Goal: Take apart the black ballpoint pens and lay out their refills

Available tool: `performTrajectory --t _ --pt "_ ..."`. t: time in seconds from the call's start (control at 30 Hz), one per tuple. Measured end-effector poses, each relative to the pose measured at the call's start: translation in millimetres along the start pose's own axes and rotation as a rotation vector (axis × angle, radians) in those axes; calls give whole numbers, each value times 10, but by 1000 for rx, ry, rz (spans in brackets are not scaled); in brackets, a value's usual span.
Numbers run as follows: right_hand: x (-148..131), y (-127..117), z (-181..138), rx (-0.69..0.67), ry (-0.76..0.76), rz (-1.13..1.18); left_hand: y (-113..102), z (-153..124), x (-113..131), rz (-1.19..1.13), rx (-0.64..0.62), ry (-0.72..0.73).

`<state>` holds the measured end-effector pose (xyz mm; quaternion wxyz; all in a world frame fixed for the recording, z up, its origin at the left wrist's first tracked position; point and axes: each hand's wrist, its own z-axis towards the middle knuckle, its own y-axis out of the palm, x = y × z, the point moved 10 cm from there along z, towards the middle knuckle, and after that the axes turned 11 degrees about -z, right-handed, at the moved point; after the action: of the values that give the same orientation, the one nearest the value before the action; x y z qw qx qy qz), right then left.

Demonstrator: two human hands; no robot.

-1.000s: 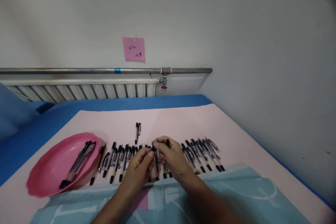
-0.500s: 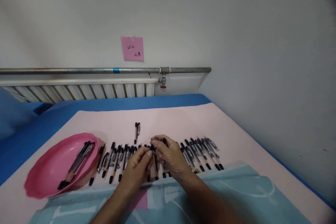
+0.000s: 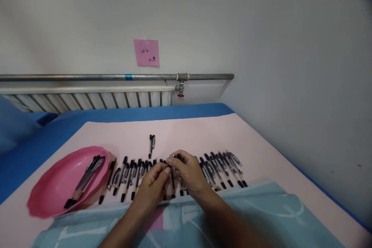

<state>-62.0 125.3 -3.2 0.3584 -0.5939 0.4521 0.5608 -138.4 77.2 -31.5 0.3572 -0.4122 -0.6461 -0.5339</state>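
My left hand [image 3: 153,184] is closed in a pinch, thumb against forefinger, on a small dark pen part mostly hidden by the fingertips. Close beside it, my right hand [image 3: 188,172] is curled with a black pen piece [image 3: 180,157] between its fingers; a small shiny bit shows at its fingertips. Beneath both hands runs a row of pens with black ends, partly covered by them. Left of the hands lie clear-barrelled pens [image 3: 128,180] and loose caps; more pens [image 3: 222,166] spread to the right.
A pink scalloped dish [image 3: 46,190] at left holds several pens [image 3: 87,182]. One pen [image 3: 150,147] with a loose cap lies farther back. A pale pink sheet [image 3: 192,131] covers the surface, with a light blue cloth [image 3: 261,205] at the front. Behind are a radiator and pipe [image 3: 157,78].
My right fingertips have shifted slightly, and the black piece between them has tilted to the left. A small shiny bit now shows there. My left hand has barely moved.
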Motion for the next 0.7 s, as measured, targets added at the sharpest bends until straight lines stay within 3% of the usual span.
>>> performTrajectory --t 0.2,0.27,0.4,0.47,0.7 --pt "7 70 14 -90 13 142 -15 -11 11 15 20 -34" --pt "-27 6 33 -37 -20 160 -20 -4 1 4 17 -32" --pt "-111 -297 63 191 -108 234 -24 4 -23 -26 11 -37" --pt "-99 -352 69 226 -93 220 -35 -1 -16 -38 27 -49" --pt "47 26 0 -2 5 -44 -35 -19 49 -28 60 -81"
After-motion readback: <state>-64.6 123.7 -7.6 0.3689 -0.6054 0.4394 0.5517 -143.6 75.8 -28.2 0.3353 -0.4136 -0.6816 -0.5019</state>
